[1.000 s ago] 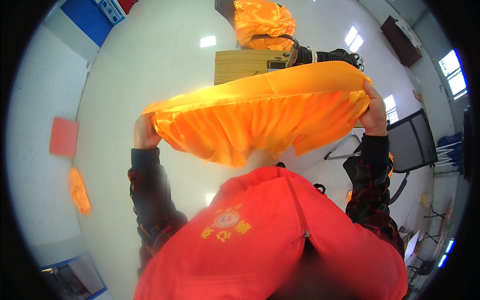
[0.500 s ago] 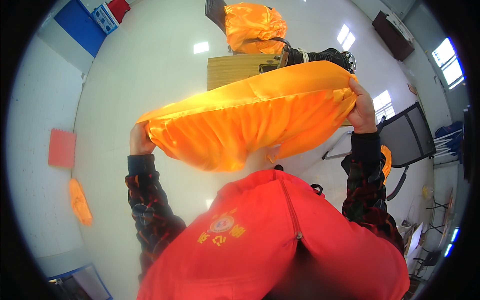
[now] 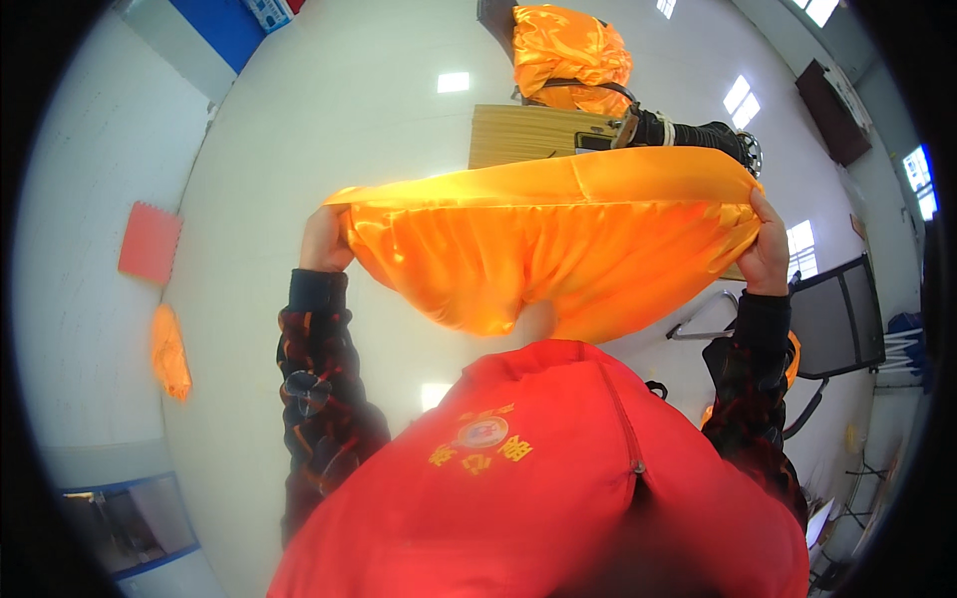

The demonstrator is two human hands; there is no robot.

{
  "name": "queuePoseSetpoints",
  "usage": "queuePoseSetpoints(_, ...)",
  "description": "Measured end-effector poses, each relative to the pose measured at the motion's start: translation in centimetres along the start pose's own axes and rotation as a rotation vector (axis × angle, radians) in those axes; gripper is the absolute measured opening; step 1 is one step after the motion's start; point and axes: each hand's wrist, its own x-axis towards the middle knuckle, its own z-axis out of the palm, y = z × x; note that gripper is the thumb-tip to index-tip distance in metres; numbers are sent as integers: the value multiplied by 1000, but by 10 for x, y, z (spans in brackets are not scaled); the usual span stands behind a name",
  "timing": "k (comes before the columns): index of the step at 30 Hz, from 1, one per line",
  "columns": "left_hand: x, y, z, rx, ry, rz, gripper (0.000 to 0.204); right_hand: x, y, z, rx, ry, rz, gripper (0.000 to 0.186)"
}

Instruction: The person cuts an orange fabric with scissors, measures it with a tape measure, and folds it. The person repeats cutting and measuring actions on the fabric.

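Observation:
A shiny orange satin cloth (image 3: 548, 249) hangs stretched between my hands, with a seamed band along its upper edge and loose folds below. My left hand (image 3: 326, 239) grips its left end, and my right hand (image 3: 766, 244) is closed on its right end, thumb on top. Behind the cloth stands a wooden-topped sewing table (image 3: 528, 135), partly covered by it. A black sewing machine (image 3: 693, 135) rests on that table, its lower side hidden by the cloth.
Beyond the table, a heap of orange satin (image 3: 570, 55) lies on a chair. A black mesh chair (image 3: 837, 314) stands to the right. At the left lie a red mat (image 3: 151, 242) and another orange cloth (image 3: 170, 354). A dark cabinet (image 3: 833, 110) is far right.
The cloth's left end has come up, so its top edge runs more level. My view has shifted, and the room appears further right. Both hands keep their hold.

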Motion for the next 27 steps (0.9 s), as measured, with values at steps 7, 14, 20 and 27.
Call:
queuePoseSetpoints(7, 6, 2, -12, 89, 9, 37, 29, 2, 1, -2, -2, 4, -15, 34)
queuePoseSetpoints(14, 5, 5, -15, 138, -37, 4, 31, 6, 5, -3, 11, 21, -1, 34)
queuePoseSetpoints(20, 11, -2, -23, 143, -7, -43, 31, 0, 5, 8, 16, 15, -15, 34)
queuePoseSetpoints(27, 33, -28, -51, 125, 29, -145, 30, -20, 2, 36, 19, -37, -28, 34)
